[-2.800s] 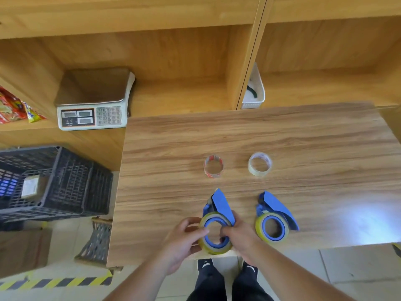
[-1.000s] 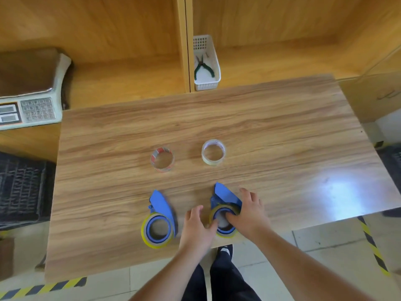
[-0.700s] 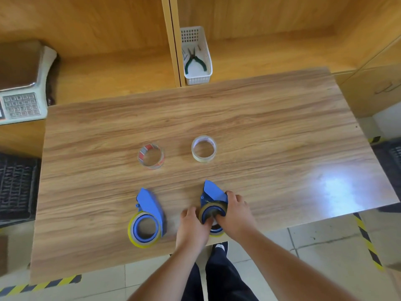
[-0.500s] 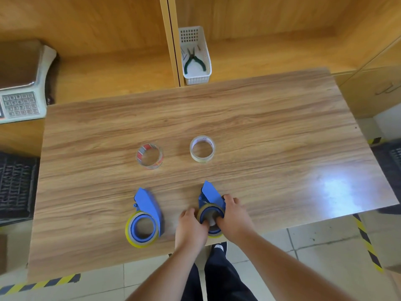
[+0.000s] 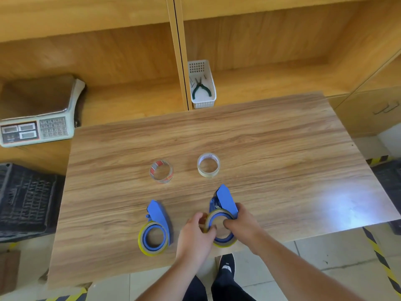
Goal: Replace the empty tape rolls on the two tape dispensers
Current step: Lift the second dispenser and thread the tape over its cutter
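Observation:
Two blue tape dispensers lie near the front edge of the wooden table (image 5: 282, 166). The left dispenser (image 5: 157, 227) carries a yellowish tape roll and lies untouched. Both hands grip the right dispenser (image 5: 224, 202): my left hand (image 5: 196, 235) pinches the left rim of its yellowish tape roll (image 5: 223, 243), and my right hand (image 5: 244, 224) holds the roll's right side with a finger inside the ring. Behind them two nearly empty rolls stand on the table, one with a red-printed core (image 5: 161, 171), one pale core (image 5: 208, 164).
A white basket (image 5: 202, 103) holding green-handled pliers (image 5: 200, 88) sits on the shelf behind the table. At the left stand a weighing scale (image 5: 36, 127) and a dark plastic crate (image 5: 26, 200). My feet are on tiled floor below the front edge.
Both hands left the left dispenser and took hold of the right one. Over the last second they close tighter around its roll; the camera view has shifted.

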{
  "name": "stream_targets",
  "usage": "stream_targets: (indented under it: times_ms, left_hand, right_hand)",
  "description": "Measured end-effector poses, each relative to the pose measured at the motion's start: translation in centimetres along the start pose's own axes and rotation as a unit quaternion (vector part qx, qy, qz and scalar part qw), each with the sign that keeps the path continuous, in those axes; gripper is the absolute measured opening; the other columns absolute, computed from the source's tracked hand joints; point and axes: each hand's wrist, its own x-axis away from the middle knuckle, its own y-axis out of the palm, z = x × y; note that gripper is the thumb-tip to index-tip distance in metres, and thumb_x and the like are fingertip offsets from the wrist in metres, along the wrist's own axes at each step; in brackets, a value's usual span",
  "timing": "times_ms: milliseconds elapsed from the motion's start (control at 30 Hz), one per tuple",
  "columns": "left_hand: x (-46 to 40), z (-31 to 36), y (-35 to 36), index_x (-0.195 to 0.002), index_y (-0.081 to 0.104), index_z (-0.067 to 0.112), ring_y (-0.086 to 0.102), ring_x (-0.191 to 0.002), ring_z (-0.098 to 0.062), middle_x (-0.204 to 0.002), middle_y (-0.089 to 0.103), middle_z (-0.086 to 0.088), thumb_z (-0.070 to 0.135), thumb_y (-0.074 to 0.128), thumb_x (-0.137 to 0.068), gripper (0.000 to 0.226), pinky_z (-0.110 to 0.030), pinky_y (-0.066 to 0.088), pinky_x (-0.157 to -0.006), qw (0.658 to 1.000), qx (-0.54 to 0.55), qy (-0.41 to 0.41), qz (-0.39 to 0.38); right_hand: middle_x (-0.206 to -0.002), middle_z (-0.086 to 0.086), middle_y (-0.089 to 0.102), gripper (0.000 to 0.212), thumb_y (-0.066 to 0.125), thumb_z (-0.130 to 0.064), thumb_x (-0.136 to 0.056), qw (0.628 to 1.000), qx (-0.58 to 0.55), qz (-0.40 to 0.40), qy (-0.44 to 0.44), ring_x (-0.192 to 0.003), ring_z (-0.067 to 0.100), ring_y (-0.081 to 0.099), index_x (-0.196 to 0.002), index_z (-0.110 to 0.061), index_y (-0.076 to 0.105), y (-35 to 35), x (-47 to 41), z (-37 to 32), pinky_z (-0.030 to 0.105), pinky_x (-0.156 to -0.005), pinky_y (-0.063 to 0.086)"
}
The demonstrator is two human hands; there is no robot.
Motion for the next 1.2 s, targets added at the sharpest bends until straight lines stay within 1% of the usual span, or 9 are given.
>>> stream_targets:
  times_ms: [133, 200, 300, 500, 700, 800, 967, 1033, 1200]
  left_hand:
    - [1.8, 1.4, -2.2, -0.127, 0.065, 0.031, 0.066, -0.083, 0.004, -0.096, 0.073, 0.017, 0.050, 0.066, -0.093, 0.039, -0.012, 0.046, -0.067, 0.999, 0.027, 0.039, 0.016]
    - [2.7, 2.2, -3.2, -0.125, 0.066, 0.033, 0.066, -0.079, 0.008, -0.091, 0.073, 0.020, 0.051, 0.064, -0.095, 0.035, -0.007, 0.046, -0.064, 0.997, 0.034, 0.061, 0.024]
    - [4.4, 3.4, -4.3, -0.123, 0.065, 0.036, 0.070, -0.082, 0.004, -0.097, 0.074, 0.020, 0.052, 0.064, -0.095, 0.033, -0.017, 0.054, -0.073, 0.993, 0.061, 0.085, 0.047]
    - [7.9, 6.0, -4.7, -0.106, 0.057, 0.043, 0.068, -0.083, 0.004, -0.106, 0.067, 0.022, 0.046, 0.068, -0.093, 0.018, -0.011, 0.050, -0.065, 0.978, 0.141, 0.110, 0.105]
    - [9.9, 6.3, -6.4, -0.104, 0.060, 0.049, 0.063, -0.087, -0.005, -0.104, 0.062, 0.011, 0.049, 0.069, -0.088, 0.018, -0.014, 0.050, -0.071, 0.961, 0.108, 0.228, 0.117]
    - [9.7, 6.6, -9.1, -0.104, 0.065, 0.051, 0.061, -0.084, -0.013, -0.104, 0.057, 0.016, 0.055, 0.064, -0.086, 0.018, -0.014, 0.048, -0.072, 0.942, 0.068, 0.312, 0.101]
    - [9.9, 8.0, -13.0, -0.107, 0.073, 0.049, 0.054, -0.091, -0.007, -0.106, 0.056, 0.022, 0.054, 0.072, -0.083, 0.025, -0.009, 0.039, -0.081, 0.923, -0.040, 0.382, -0.014]
    - [10.6, 8.6, -13.5, -0.099, 0.073, 0.055, 0.054, -0.087, -0.007, -0.104, 0.058, 0.019, 0.049, 0.073, -0.086, 0.014, -0.010, 0.039, -0.079, 0.917, -0.063, 0.392, -0.039]
    - [11.4, 8.6, -13.8, -0.089, 0.075, 0.037, 0.056, -0.076, -0.005, -0.089, 0.061, 0.020, 0.040, 0.070, -0.094, 0.008, -0.011, 0.039, -0.069, 0.891, -0.137, 0.433, -0.016]
  right_hand:
    - [-0.094, 0.010, 0.075, 0.039, 0.059, -0.007, -0.081, 0.997, -0.069, 0.006, -0.028, -0.089, 0.031, 0.073, -0.113, -0.028, 0.061, -1.1, 1.8, -1.3, 0.038, -0.075, 0.057]
    - [-0.092, 0.010, 0.074, 0.036, 0.058, -0.006, -0.083, 0.994, -0.102, 0.003, -0.051, -0.081, 0.026, 0.071, -0.110, -0.030, 0.061, -1.7, 2.9, -2.0, 0.035, -0.073, 0.056]
    - [-0.076, 0.003, 0.067, 0.031, 0.058, -0.006, -0.083, 0.984, -0.162, 0.005, -0.080, -0.069, 0.018, 0.060, -0.106, -0.025, 0.064, -2.1, 4.7, -3.2, 0.035, -0.069, 0.049]
    - [-0.070, 0.007, 0.055, 0.016, 0.059, -0.002, -0.075, 0.957, -0.271, 0.014, -0.105, -0.065, 0.022, 0.050, -0.089, -0.010, 0.061, -2.6, 7.1, -5.0, 0.034, -0.063, 0.042]
    - [-0.066, 0.016, 0.056, 0.020, 0.059, -0.001, -0.055, 0.935, -0.322, -0.100, -0.108, -0.053, 0.024, 0.054, -0.074, -0.002, 0.064, -4.4, 10.2, -5.7, 0.024, -0.050, 0.043]
    - [-0.069, 0.017, 0.059, 0.029, 0.057, 0.005, -0.055, 0.921, -0.335, -0.168, -0.107, -0.056, 0.025, 0.054, -0.083, 0.006, 0.063, -5.0, 10.8, -5.3, 0.027, -0.054, 0.045]
    - [-0.083, 0.022, 0.064, 0.044, 0.057, 0.007, -0.057, 0.914, -0.300, -0.246, -0.116, -0.067, 0.030, 0.063, -0.099, 0.007, 0.071, -5.0, 12.0, -4.8, 0.030, -0.060, 0.051]
    - [-0.091, 0.025, 0.065, 0.052, 0.057, 0.008, -0.059, 0.911, -0.290, -0.267, -0.120, -0.074, 0.032, 0.065, -0.110, 0.013, 0.068, -5.0, 12.4, -4.6, 0.032, -0.065, 0.054]
    - [-0.095, 0.024, 0.062, 0.059, 0.064, 0.004, -0.058, 0.922, -0.242, -0.280, -0.114, -0.081, 0.033, 0.061, -0.114, 0.019, 0.059, -4.9, 12.9, -4.0, 0.034, -0.071, 0.050]
